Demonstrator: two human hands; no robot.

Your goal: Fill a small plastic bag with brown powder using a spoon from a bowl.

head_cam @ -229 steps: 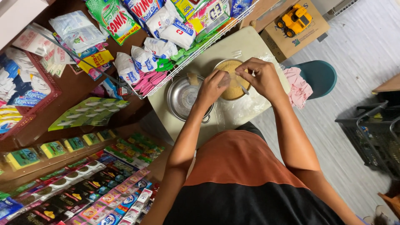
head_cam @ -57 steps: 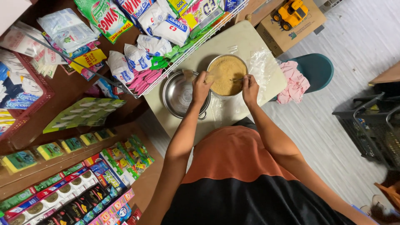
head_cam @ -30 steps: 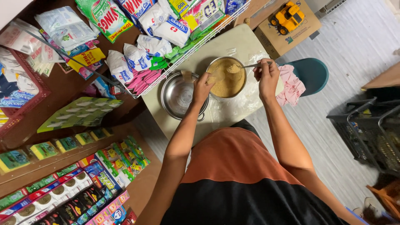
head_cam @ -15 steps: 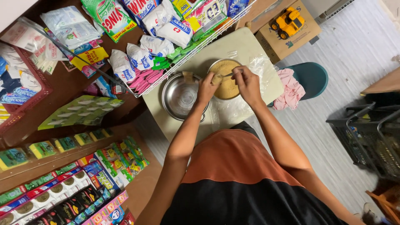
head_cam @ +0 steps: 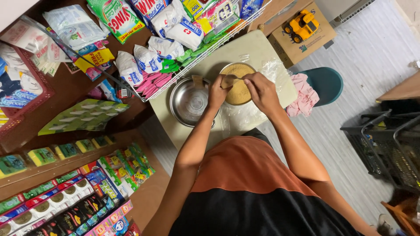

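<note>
On the pale bench (head_cam: 183,131), a small tan scoop (head_cam: 229,80) is pinched between the closed fingers of the left hand (head_cam: 216,93) and right hand (head_cam: 261,89), over a round bowl of tan powder (head_cam: 239,87); an empty steel bowl (head_cam: 189,102) sits beside it.

Both arms stretch fwd toward 12 o'clock, elbows bent a bit, forearms converging so the hands sit just beside each other. Left hand (head_cam: 217,91) at approx 11 o'clock, fingers curled in, knuckles up, thumb side facing the other hand. Right hand (head_cam: 261,88) at approx 1 o'clock, wrist cocked slightly inward, fingers bent down & pinched together. Bare forearms, sleeves ending at the shoulders.
</note>
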